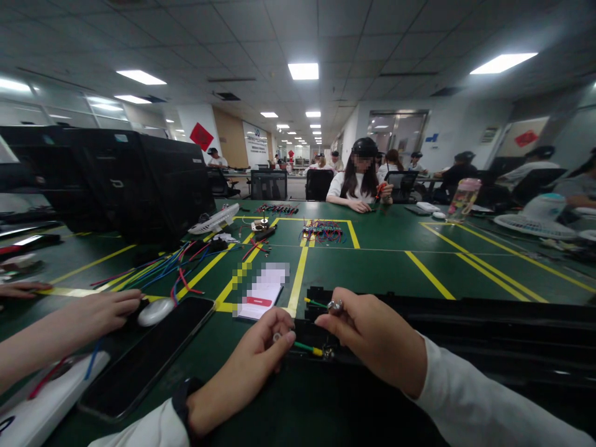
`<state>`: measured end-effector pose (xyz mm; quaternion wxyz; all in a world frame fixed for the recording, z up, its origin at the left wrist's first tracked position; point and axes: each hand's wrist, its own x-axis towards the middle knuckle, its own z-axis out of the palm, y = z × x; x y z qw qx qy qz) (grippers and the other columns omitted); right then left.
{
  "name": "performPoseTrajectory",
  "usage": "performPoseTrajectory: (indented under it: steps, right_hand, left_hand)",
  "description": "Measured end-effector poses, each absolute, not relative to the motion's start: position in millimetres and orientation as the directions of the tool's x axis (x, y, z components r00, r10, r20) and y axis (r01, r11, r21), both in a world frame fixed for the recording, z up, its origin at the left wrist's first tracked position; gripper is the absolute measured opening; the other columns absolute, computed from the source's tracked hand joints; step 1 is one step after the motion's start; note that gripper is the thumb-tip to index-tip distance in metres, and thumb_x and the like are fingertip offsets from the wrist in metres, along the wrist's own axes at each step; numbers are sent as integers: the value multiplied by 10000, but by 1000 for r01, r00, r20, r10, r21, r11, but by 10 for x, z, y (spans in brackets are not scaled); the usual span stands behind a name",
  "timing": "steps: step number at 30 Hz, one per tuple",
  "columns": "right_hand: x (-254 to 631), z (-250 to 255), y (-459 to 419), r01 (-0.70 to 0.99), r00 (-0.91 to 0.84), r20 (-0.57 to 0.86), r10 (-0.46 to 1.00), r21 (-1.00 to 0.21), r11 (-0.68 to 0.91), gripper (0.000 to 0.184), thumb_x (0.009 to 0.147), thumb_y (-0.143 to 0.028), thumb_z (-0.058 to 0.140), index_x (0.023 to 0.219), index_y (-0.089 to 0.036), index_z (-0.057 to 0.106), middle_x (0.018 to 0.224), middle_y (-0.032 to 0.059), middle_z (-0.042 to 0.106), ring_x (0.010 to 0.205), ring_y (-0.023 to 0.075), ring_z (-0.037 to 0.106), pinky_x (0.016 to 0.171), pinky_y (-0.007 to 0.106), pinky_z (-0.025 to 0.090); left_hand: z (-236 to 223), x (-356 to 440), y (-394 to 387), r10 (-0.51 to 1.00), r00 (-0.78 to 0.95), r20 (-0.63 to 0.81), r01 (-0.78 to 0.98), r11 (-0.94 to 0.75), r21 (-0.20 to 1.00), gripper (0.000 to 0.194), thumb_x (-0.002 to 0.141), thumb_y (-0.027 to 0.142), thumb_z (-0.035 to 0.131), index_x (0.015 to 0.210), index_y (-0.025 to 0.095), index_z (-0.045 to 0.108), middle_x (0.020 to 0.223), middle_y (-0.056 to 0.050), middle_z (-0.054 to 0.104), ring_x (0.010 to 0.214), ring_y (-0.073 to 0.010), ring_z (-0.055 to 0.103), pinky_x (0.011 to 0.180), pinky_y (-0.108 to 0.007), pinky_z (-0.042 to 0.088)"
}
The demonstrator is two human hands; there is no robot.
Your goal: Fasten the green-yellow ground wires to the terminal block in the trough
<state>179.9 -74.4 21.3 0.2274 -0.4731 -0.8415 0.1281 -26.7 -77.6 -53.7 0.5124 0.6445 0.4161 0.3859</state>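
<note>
My left hand (246,366) is closed in a pinch on a short green wire (302,347) with a yellow tip, low in the middle of the view. My right hand (372,335) is closed too, pinching a small silvery metal part (334,305) next to another green wire end (313,303). Both hands hover over a long black tray (465,323) that runs to the right on the green table (372,267).
Another person's hand (97,313) rests at the left beside a white oval object (155,311) and a black phone (149,354). Loose red and blue wires (158,267), a white card (263,292), black boxes (116,180). A person sits across the table (361,180).
</note>
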Motion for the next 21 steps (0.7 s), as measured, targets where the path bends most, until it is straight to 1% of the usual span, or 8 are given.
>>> performPoseTrajectory:
  steps: [5,11,13,16,18,21]
  right_hand:
    - [1801,210,-766,740,-467,284,838,-392,546,187,866,-338,441,743,-199,425,558,-57,492,497,89,425,482,241,172]
    - [1815,251,-795,732,-510,258,821,-371,571,85,848,-232,432,784,-189,466,632,-34,540,540,90,452,505,244,195]
    - [1823,284,-806,727,-515,257,818,-374,576,100,852,-205,410,775,-186,470,620,-33,529,531,88,437,505,243,200]
    - [1843,343,-803,722,-492,260,830,-410,557,131,876,-229,383,786,-185,468,614,-32,517,522,91,428,502,237,212]
    - [1855,372,-788,724,-466,263,845,-436,535,164,887,-293,387,796,-183,469,614,-26,523,523,97,438,498,235,219]
    - [1861,377,-762,735,-446,262,855,-438,518,235,876,-386,423,769,-182,466,614,-18,539,527,104,454,487,232,216]
  left_hand:
    - [-543,-266,-763,934,350,70,127,-121,985,155,852,351,483,917,214,452,711,52,410,557,-79,391,444,-166,368]
    - [-519,-251,-770,935,349,68,128,-120,984,150,851,354,482,903,215,459,700,57,410,552,-77,391,445,-164,366]
    - [-514,-249,-774,936,345,66,130,-118,985,152,850,358,478,907,218,462,706,57,413,547,-76,391,443,-164,364]
    - [-508,-254,-781,936,346,62,125,-112,986,154,846,359,483,909,220,460,707,58,410,549,-77,393,447,-165,367]
    - [-504,-260,-781,935,350,57,122,-106,987,156,846,359,485,907,218,456,708,57,410,553,-77,395,453,-168,371]
    - [-499,-264,-779,933,355,60,117,-108,987,160,848,360,481,906,213,454,709,54,411,556,-79,396,454,-171,368]
